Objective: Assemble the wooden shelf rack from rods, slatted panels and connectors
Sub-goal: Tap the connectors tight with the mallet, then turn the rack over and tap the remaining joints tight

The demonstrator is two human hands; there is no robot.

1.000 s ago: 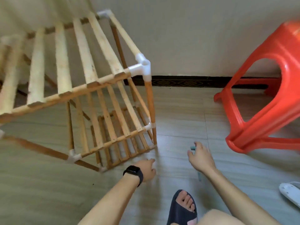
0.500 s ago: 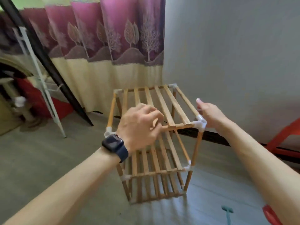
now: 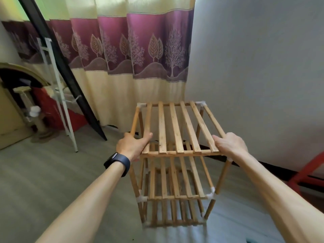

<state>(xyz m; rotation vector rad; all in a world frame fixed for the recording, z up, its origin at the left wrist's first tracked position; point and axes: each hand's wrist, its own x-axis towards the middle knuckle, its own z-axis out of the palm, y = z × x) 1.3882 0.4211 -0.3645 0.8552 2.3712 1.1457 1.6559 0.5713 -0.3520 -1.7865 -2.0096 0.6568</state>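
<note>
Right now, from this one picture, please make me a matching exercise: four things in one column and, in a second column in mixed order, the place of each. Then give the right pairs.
Things:
1. left hand
2. right hand
3. dark band wristwatch
4. purple and cream curtain with tree pattern

Places:
A. hangs behind the light wooden slatted shelf rack
B. grips the rack's near right top corner
C. sits on the left wrist
D. grips the rack's near left top corner

Pairs: 1-D, 2-B, 3-C, 4-A.
</note>
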